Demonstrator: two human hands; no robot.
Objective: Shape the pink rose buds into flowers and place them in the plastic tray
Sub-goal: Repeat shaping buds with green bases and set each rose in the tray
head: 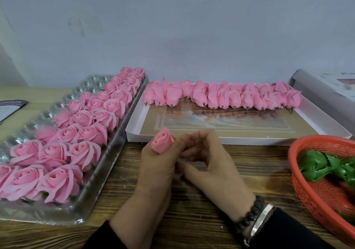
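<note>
My left hand (155,164) pinches the bud (162,140); squeezing could crush petals. My right hand (203,160), at three o'clock, curls loosely.

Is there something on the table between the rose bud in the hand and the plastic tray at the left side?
Nothing visible. The left hand holds the rose bud just right of the plastic tray; only bare table lies between.

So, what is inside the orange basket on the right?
The orange basket holds green leaf-shaped pieces, piled toward its far side. Its mesh bottom shows in front of them. The picture's edge cuts off the basket's right part, so any contents there stay unseen.
</note>
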